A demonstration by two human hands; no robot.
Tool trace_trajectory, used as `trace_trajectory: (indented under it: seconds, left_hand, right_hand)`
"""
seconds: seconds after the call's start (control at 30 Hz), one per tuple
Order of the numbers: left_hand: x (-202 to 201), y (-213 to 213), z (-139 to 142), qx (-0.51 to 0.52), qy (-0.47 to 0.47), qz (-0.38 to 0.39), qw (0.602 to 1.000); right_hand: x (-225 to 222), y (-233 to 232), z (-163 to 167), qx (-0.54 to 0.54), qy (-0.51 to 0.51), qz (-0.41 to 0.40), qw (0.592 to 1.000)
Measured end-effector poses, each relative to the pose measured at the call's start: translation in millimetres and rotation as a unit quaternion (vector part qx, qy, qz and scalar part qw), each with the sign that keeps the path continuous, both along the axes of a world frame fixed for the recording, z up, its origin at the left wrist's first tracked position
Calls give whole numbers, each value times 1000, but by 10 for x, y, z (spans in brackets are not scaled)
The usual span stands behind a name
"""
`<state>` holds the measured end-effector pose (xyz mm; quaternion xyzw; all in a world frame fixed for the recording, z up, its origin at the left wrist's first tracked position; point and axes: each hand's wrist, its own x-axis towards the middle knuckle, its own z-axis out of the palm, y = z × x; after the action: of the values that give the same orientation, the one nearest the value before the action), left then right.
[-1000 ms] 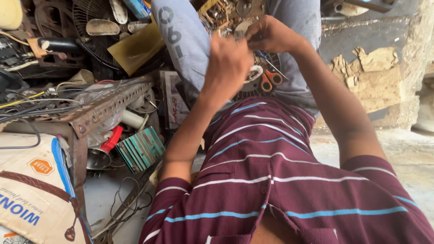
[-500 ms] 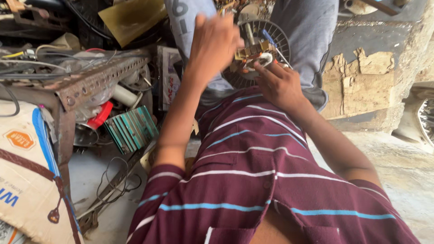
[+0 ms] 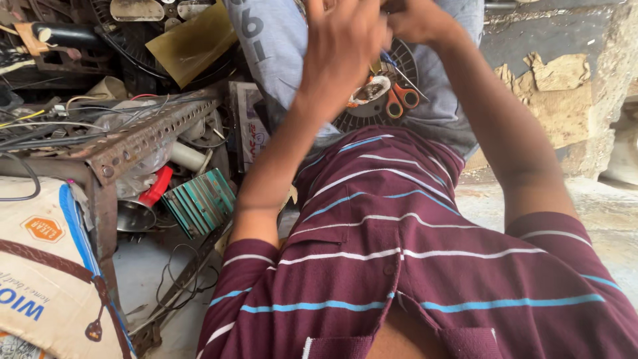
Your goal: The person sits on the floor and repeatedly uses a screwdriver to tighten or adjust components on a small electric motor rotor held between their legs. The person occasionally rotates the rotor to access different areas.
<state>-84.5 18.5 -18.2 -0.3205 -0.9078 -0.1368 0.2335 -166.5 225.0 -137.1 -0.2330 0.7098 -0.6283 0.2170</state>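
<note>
Nearby, tan sack [image 3: 46, 279], orange label [image 3: 43, 228].

Maroon shirt [image 3: 399, 266] with white and light-blue stripes; orange-handled scissors [image 3: 397, 100]; green finned block [image 3: 199, 203]; red cap [image 3: 157, 186]; rusty brown perforated frame [image 3: 133, 143]; pale grey-blue cloth [image 3: 279, 46].

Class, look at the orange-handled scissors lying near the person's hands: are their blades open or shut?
Cannot tell. Only the two handle loops of the scissors show, close together; the blades run up behind the hands.
</note>
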Motion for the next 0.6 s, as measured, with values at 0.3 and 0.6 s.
trace_trajectory:
  seconds: [0.3,0.6]
  left_hand:
    - [1160,-60,89,-87,-196,-34,976]
    - [25,-351,-320,57,-183,108,976]
  right_hand:
    - [1021,18,836,181,419,-124,881]
    - [1762,-219,855,176,311,-127,926]
